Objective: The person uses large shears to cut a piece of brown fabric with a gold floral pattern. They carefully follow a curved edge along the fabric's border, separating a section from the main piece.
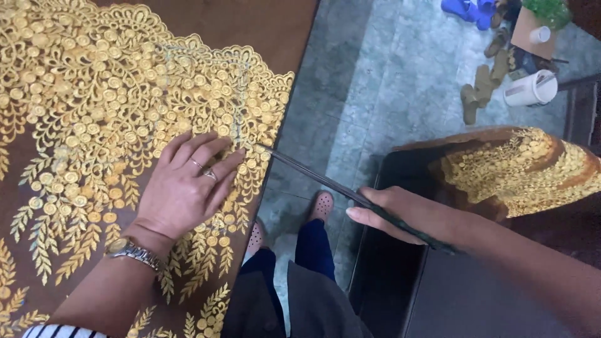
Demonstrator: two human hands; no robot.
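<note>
The left hand (184, 184) lies open and flat on the gold lace (119, 106) spread over the brown surface (269, 31). The right hand (400, 213) grips a thin dark rod (325, 181) whose long axis runs from 4 toward 10 o'clock, its tip touching the lace edge just beside the left fingertips (235, 156). Open floor (388, 81) lies between.

Left hand (184, 188) flat on gold embroidered brown fabric (94, 112) spread over counter, right hand (400, 213) gripping long dark rod (325, 181), rod tip touching fabric edge just beside left fingertips, folded fabric (519, 166) beyond right hand.
</note>
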